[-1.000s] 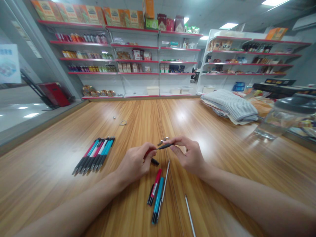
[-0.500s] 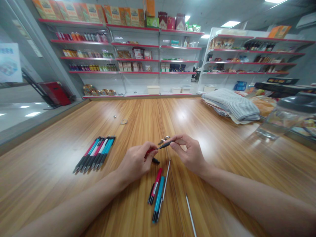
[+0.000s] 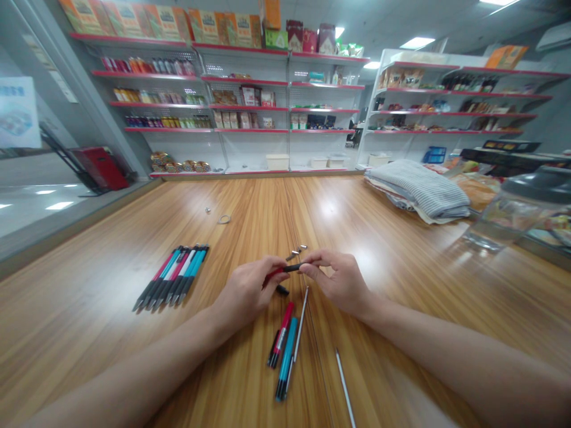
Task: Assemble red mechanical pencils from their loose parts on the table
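My left hand (image 3: pixel 252 282) pinches the red barrel of a pen (image 3: pixel 274 273), most of it hidden by the fingers. My right hand (image 3: pixel 334 276) is closed on the black grip (image 3: pixel 293 268), which meets the red barrel end to end. Just below lies a loose black grip piece (image 3: pixel 282 290). Nearer me rest a red pen barrel (image 3: pixel 284 324), a blue pen barrel (image 3: pixel 288 351) and a thin refill (image 3: pixel 302 318). Another refill (image 3: pixel 343 383) lies to the right. Small metal tips (image 3: pixel 295 254) sit beyond my hands.
A row of several pens (image 3: pixel 172 278) lies at the left. A ring (image 3: pixel 224 219) and a small bit (image 3: pixel 207 210) are farther back. Folded striped cloth (image 3: pixel 417 187) and a clear jar (image 3: pixel 499 217) stand at the right. Stocked shelves (image 3: pixel 245 110) line the back.
My right hand has brought the black grip left and down against the red barrel; the gap with the thin refill showing between them has closed. My left hand stays in place.
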